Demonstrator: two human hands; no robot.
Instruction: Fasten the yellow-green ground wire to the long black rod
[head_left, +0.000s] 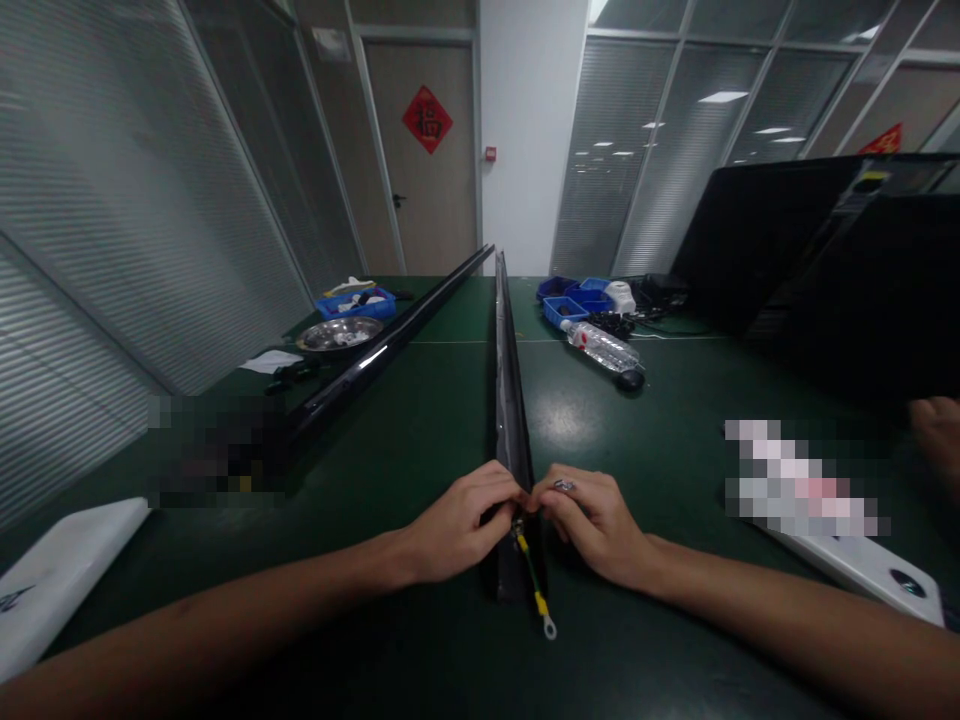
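A long black metal channel [511,380] runs away from me down the middle of the table. Over its near end my left hand [461,525] is closed in a pinch, at the upper end of a short yellow-green ground wire [532,575]. The wire's lower end carries a ring terminal [550,628] that hangs free toward me. My right hand [596,525], with a ring on one finger, is closed too, its fingertips meeting the left ones. What sits between the right fingertips is hidden. A small metal part shows just under the left thumb.
Another long black rail [375,355] lies slantwise on the left. Beyond it are a metal dish [341,334] and a blue tray [379,304]. Blue bins [562,310] and a plastic bottle [604,348] lie right. A phone [862,560] and another person's hand [937,430] are far right.
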